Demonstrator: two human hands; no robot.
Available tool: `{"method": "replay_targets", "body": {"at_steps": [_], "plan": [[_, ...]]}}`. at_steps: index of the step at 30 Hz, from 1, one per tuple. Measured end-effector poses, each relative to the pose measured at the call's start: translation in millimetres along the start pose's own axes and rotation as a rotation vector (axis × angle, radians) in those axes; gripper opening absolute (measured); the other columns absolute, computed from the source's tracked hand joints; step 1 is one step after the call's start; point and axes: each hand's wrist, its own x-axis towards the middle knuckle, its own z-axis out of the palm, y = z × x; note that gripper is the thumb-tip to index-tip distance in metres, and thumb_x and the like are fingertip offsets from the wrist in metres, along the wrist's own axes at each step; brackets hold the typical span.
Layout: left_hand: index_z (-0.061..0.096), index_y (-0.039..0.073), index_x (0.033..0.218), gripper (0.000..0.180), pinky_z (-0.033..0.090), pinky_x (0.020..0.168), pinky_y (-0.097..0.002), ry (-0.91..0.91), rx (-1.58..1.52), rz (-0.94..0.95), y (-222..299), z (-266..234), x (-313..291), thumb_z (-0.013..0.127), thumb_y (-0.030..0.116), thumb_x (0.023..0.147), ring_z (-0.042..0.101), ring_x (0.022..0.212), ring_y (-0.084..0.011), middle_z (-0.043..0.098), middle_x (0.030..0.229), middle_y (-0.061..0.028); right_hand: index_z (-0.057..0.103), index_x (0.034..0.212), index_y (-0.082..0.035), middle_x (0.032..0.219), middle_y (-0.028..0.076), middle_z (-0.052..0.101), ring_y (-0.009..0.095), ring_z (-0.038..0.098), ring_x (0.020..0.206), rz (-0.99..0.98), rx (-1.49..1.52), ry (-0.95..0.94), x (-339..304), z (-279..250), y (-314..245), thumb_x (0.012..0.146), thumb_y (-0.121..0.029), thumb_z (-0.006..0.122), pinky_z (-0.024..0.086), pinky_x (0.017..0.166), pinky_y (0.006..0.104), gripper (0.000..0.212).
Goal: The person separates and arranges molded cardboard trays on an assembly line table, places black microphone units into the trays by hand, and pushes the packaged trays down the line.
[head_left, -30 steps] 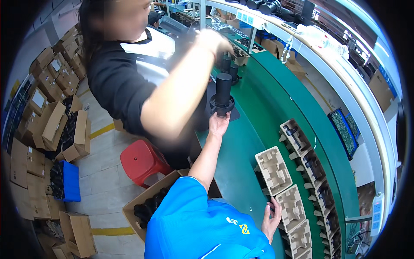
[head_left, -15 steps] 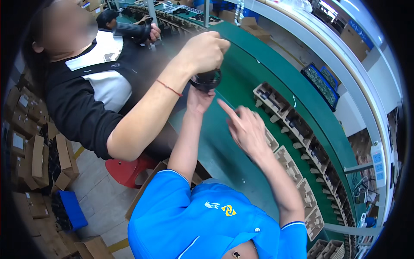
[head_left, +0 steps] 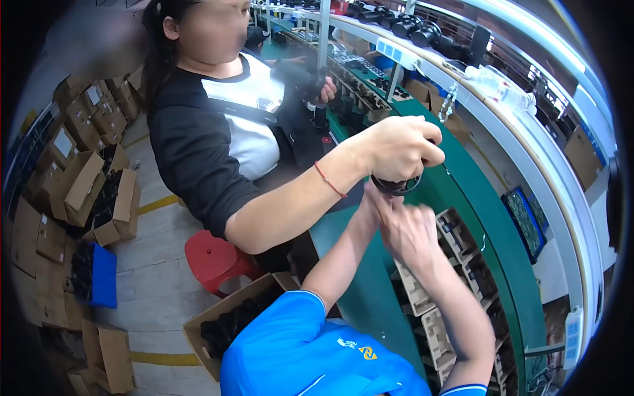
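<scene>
A co-worker's hand (head_left: 404, 148), with a red string round the wrist, reaches in from the left and grips a black ring-shaped part (head_left: 396, 187) from above. Just under that part is my left hand (head_left: 374, 206), its fingers closed at the part's lower edge and partly hidden. My right hand (head_left: 413, 231) meets the left one there, index finger stretched out toward the part's underside; motion smears it a little. Which fingers touch the part is hard to see. The co-worker's other hand (head_left: 327, 91) is by a blurred black object.
A green workbench (head_left: 363, 290) runs under my arms, with cardboard trays (head_left: 439, 340) of black parts along it. Left of me stand a red stool (head_left: 210, 257), an open carton (head_left: 228, 323) of black parts and a blue bin (head_left: 104, 274). A metal-framed shelf (head_left: 462, 82) curves along the right.
My view has turned left, so the scene sits further right. My right hand has moved from apart to meet my left hand beneath the black part. The co-worker still grips it.
</scene>
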Motion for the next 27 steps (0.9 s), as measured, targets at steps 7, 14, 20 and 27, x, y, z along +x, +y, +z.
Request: {"method": "replay_targets", "body": {"at_steps": [7, 14, 20, 27], "plan": [[0.057, 0.010, 0.093, 0.036, 0.040, 0.047, -0.0245, 0.697, -0.538, -0.041, 20, 79, -20, 0.047, 0.045, 0.093, 0.051, 0.060, -0.0154, 0.059, 0.079, -0.0063, 0.063, 0.112, -0.004, 0.077, 0.007, 0.064, 0.011, 0.058, 0.060, 0.503, 0.626, 0.348, -52, -34, 42, 0.089, -0.001, 0.059, 0.049, 0.056, 0.0258, 0.024], [0.058, 0.004, 0.102, 0.030, 0.049, 0.059, -0.0251, 0.757, -0.465, -0.001, 29, 84, -16, 0.053, 0.032, 0.094, 0.056, 0.067, -0.0163, 0.062, 0.089, -0.0105, 0.064, 0.112, -0.004, 0.080, 0.006, 0.060, 0.010, 0.058, 0.069, 0.508, 0.766, 0.281, -43, -64, 38, 0.089, -0.004, 0.060, 0.048, 0.061, 0.0251, 0.023], [0.058, 0.004, 0.103, 0.022, 0.049, 0.059, -0.0234, 0.961, -0.439, -0.275, -40, 61, -82, 0.053, 0.022, 0.093, 0.057, 0.065, -0.0137, 0.061, 0.085, -0.0061, 0.065, 0.111, -0.007, 0.081, 0.009, 0.064, 0.019, 0.064, 0.069, 0.458, 0.712, 0.143, -61, -45, 29, 0.088, -0.010, 0.062, 0.050, 0.063, 0.0291, 0.023], [0.057, 0.003, 0.095, 0.014, 0.047, 0.056, -0.0223, 1.344, -0.589, -0.526, -118, 65, -146, 0.048, 0.014, 0.092, 0.054, 0.065, -0.0128, 0.058, 0.081, -0.0040, 0.061, 0.119, -0.010, 0.099, 0.012, 0.068, 0.027, 0.067, 0.088, 0.588, 0.602, -0.452, -124, -6, 53, 0.086, -0.034, 0.064, 0.052, 0.077, 0.0398, 0.041]]}}
